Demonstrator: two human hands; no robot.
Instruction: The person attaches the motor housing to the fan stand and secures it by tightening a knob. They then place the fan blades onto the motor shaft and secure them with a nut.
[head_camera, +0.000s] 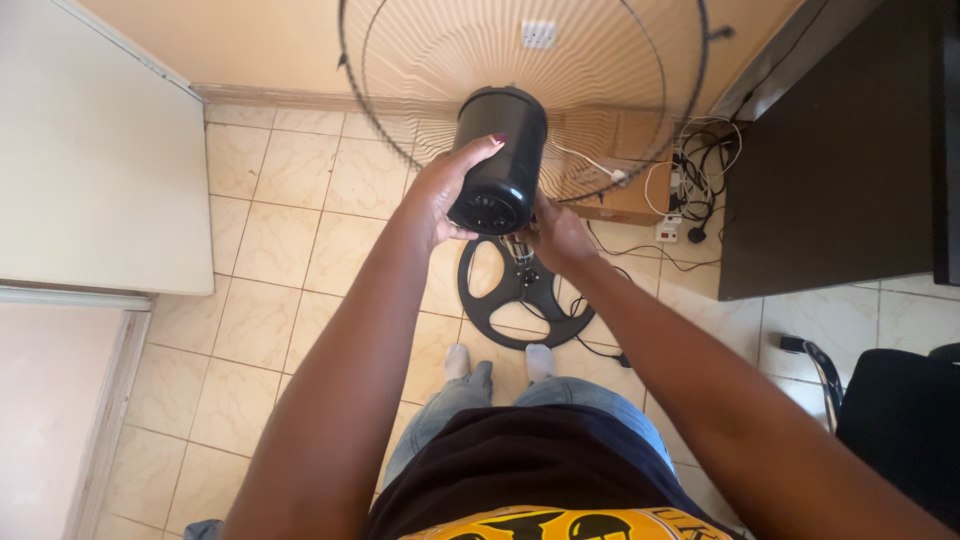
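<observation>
Black plastic caught the light where the left hand (445, 195) wrapped around the side of the fan motor housing (497, 160), fingers curled over its top and thumb underneath, gripping it firmly. The housing stood at chest height, its long axis tilted away from the person toward the wire fan guard (400, 60) behind it, rear vents facing back at the camera. Just right of and below the housing, the right hand (560, 238) was closed around the neck where the motor met the stand (520, 250); what its fingertips pinched I could not tell. Directly beneath both hands, the round base (500, 325) lay on the tiled floor (260, 240), between the person's feet and the wall.
</observation>
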